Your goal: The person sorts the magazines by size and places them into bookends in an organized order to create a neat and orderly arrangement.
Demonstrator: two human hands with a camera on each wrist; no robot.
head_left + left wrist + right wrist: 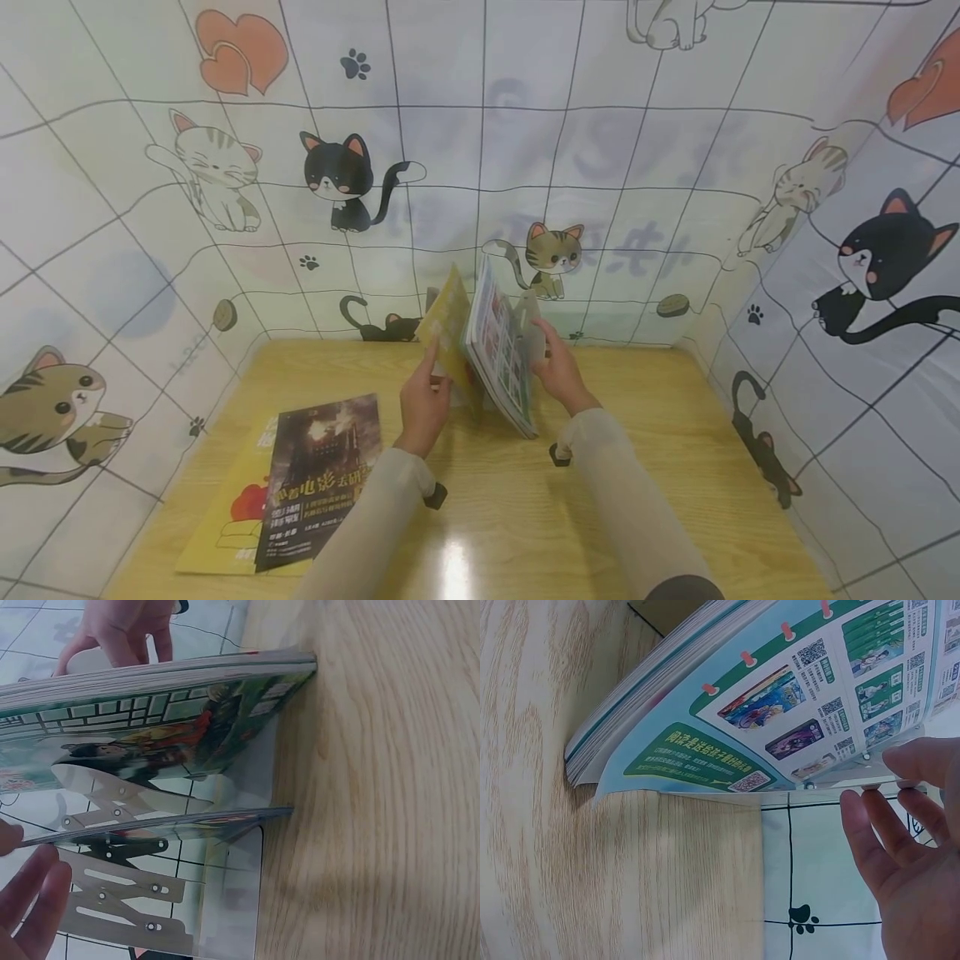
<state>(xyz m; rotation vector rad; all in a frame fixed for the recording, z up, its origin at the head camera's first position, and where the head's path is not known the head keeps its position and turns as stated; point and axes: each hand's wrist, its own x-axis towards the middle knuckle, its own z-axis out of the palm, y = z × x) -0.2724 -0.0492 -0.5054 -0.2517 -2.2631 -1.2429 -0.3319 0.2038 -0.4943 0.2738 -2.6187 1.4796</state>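
Standing near far edge of tabletop (630,417): magazines (498,342) | yellow booklet (448,321) is pinched by left hand (424,407) | bookend plate (531,323) is pinched by right hand (564,373)

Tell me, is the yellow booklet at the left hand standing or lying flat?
Standing, slightly tilted: the left hand pinches the yellow booklet, and its cover rises steeply above the table.

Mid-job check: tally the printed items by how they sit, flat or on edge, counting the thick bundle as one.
Flat: 2, the dark poster and the yellow sheet partly under it
On edge: 2, the thin yellow booklet in the left hand and the thick bundle
Total: 4
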